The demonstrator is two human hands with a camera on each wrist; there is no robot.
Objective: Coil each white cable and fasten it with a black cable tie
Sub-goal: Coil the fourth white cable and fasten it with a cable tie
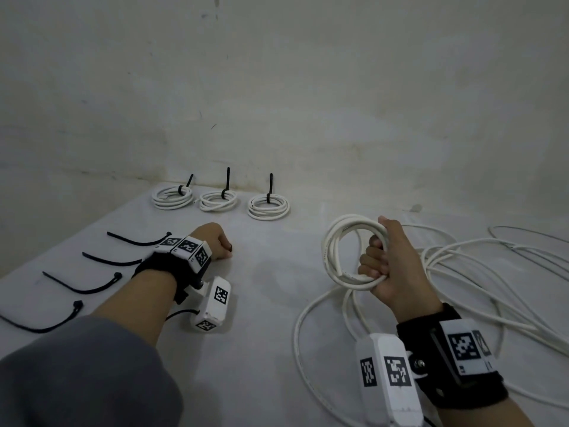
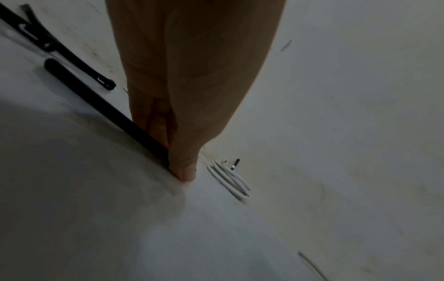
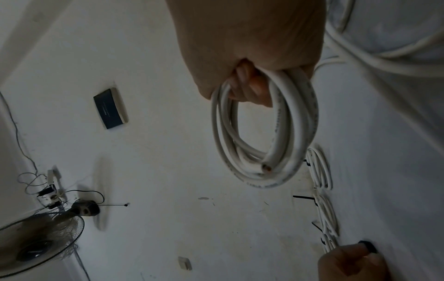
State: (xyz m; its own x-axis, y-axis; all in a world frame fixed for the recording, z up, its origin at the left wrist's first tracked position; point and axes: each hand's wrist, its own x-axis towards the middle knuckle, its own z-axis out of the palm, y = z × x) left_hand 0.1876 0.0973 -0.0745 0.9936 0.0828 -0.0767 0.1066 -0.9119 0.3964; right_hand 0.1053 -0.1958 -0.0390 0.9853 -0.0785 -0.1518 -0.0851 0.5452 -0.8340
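My right hand [image 1: 378, 260] grips a coiled white cable [image 1: 345, 251] upright above the table; in the right wrist view the fingers [image 3: 247, 85] curl through the coil [image 3: 298, 133], whose cut end shows at the bottom. My left hand [image 1: 226, 251] rests on the table [image 1: 261, 334] left of the coil, pinching one black cable tie [image 2: 134, 123] between thumb and fingers [image 2: 185, 171]; only its tip [image 1: 230, 248] shows in the head view. Three tied coils [image 1: 218, 200] lie along the back wall.
Several loose black ties [image 1: 83, 283] lie in a row at the table's left. Loose white cable [image 1: 462, 272] sprawls across the right side and trails toward the front edge. A wall rises right behind the table. A fan [image 3: 36, 247] stands off to the side.
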